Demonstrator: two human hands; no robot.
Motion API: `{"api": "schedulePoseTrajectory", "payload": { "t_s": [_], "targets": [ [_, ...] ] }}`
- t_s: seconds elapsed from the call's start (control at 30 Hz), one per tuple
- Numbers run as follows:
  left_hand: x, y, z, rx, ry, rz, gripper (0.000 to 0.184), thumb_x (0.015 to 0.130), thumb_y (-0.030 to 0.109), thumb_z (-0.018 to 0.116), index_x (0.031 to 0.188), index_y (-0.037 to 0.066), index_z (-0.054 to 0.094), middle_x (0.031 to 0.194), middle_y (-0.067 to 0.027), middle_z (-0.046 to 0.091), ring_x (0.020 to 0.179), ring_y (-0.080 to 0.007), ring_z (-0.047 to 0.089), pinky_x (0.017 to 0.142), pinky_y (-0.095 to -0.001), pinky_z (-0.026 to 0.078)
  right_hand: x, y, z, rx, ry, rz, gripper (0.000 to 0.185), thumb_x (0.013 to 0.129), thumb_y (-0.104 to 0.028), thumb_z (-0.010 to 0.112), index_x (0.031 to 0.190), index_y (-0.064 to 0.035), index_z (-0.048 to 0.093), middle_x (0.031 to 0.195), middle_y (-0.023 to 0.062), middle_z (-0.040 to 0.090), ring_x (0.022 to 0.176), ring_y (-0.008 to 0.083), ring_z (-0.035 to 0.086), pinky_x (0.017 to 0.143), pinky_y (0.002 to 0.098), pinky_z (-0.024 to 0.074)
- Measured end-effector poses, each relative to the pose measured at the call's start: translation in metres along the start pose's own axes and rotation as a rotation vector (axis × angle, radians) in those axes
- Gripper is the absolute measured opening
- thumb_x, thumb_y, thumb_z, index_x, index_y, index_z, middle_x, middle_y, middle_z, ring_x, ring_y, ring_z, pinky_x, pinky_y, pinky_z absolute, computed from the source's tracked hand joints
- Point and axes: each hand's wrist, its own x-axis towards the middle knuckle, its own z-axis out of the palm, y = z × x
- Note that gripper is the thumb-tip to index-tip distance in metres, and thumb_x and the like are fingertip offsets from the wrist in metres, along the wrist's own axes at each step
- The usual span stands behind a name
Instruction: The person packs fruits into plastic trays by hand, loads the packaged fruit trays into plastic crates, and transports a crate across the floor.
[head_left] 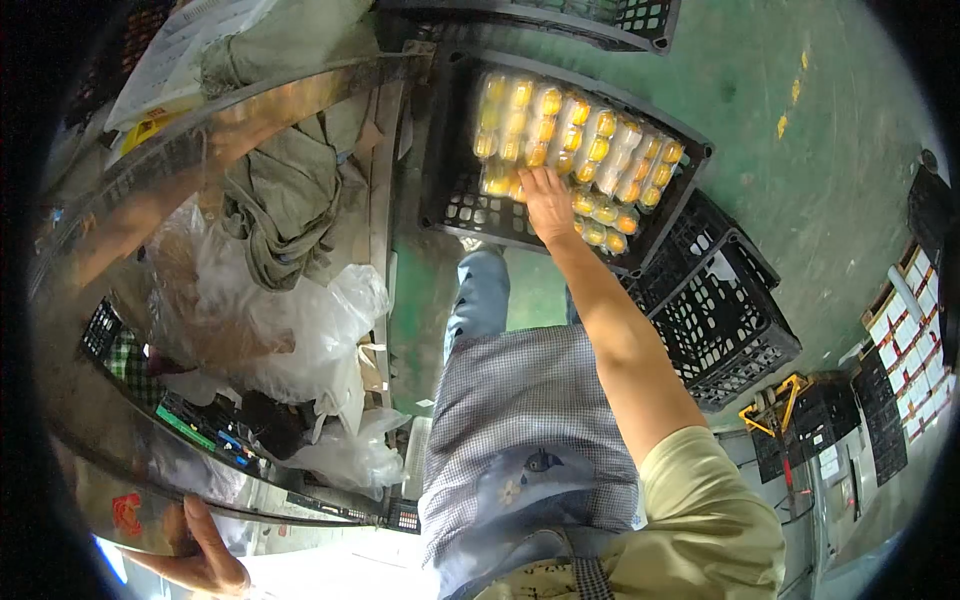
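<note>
My right hand (547,208) reaches down into a black plastic crate (445,150) on the floor side. Its fingers are bent and closed on a clear plastic fruit pack (498,183) at the crate's near side. Rows of similar clear packs (570,125) with round yellow-orange fruit lie around it. At the lower left, my left hand (205,565) is by the edge of a shiny metal surface (150,520) bearing a red mark. Only its thumb shows well, stretched out along the edge; the other fingers are hidden.
Stacked black crates (725,310) stand right of the filled one, and another crate (600,20) lies beyond. On the left, the curved metal rim (270,95) surrounds a grey-green cloth (285,200) and crumpled clear plastic bags (260,320). Green floor (760,150) shows at the right.
</note>
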Motion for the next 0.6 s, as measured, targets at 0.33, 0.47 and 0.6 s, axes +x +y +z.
{"api": "schedulePoseTrajectory", "payload": {
  "t_s": [0.33, 0.47, 0.6],
  "targets": [
    [0.015, 0.040, 0.036, 0.088, 0.090, 0.179, 0.067, 0.089, -0.003, 0.050, 0.143, 0.000, 0.011, 0.129, -0.0207, 0.036, 0.099, -0.0191, 0.045, 0.086, -0.0268, 0.039, -0.008, 0.045, -0.080, -0.006, -0.393, 0.239, 0.035, 0.068, -0.002, 0.062, 0.101, -0.0110, 0.060, 0.100, 0.0071, 0.056, 0.101, 0.0263, 0.053, 0.081, 0.0370, 0.0481],
    [0.021, 0.042, 0.038, 0.106, 0.112, 0.224, 0.067, 0.087, -0.003, 0.054, 0.142, 0.003, 0.017, 0.126, -0.0156, 0.040, 0.080, -0.0105, 0.046, 0.070, -0.0172, 0.040, -0.042, 0.074, -0.110, 0.118, -0.423, 0.332, 0.031, 0.070, -0.005, 0.062, 0.101, -0.0099, 0.059, 0.095, 0.0118, 0.056, 0.093, 0.0294, 0.057, 0.081, 0.0386, 0.0484],
    [0.025, 0.040, 0.036, 0.102, 0.156, 0.284, 0.067, 0.083, 0.000, 0.062, 0.140, 0.003, 0.027, 0.133, -0.0160, 0.043, 0.104, -0.0182, 0.050, 0.082, -0.0215, 0.042, -0.126, 0.134, -0.056, 0.408, -0.522, 0.536, 0.021, 0.078, -0.013, 0.063, 0.098, -0.0091, 0.061, 0.088, 0.0133, 0.062, 0.086, 0.0251, 0.062, 0.073, 0.0348, 0.0483]
  ]
}}
